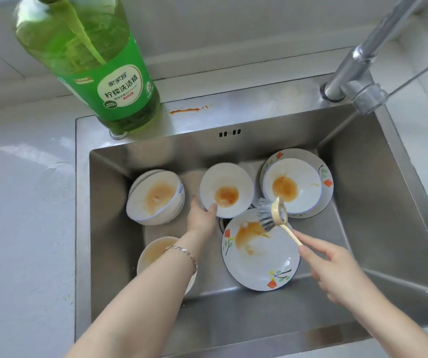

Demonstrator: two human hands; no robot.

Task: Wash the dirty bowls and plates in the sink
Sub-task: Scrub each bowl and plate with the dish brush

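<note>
Fingers of my left hand (202,215) curl round the near rim of the stained middle bowl (227,189) in the sink (362,164); my right hand (336,270) pinches the dish brush (272,214) by its handle, bristles over the stained flowered plate (259,259), other dirty bowls (156,197) lying around.
</note>
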